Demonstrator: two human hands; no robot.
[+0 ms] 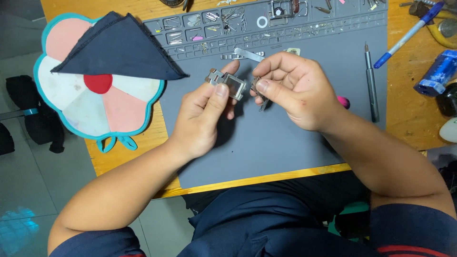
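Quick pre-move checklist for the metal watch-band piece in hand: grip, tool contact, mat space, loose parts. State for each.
1. Left hand grips the metal band piece between thumb and fingers: ok.
2. Right hand pinches a thin metal tool at the piece's edge: ok; exact contact point cannot tell, fingers hide it.
3. Piece held above the grey work mat, with bare mat below to catch a drop: ok.
4. Small parts sit in the mat's tray compartments at the far edge: ok.
5. Slim grey screwdriver lies on the mat beside the right hand: ok.
6. Folded dark cloth lies on the flower-shaped pad, off the mat: ok.
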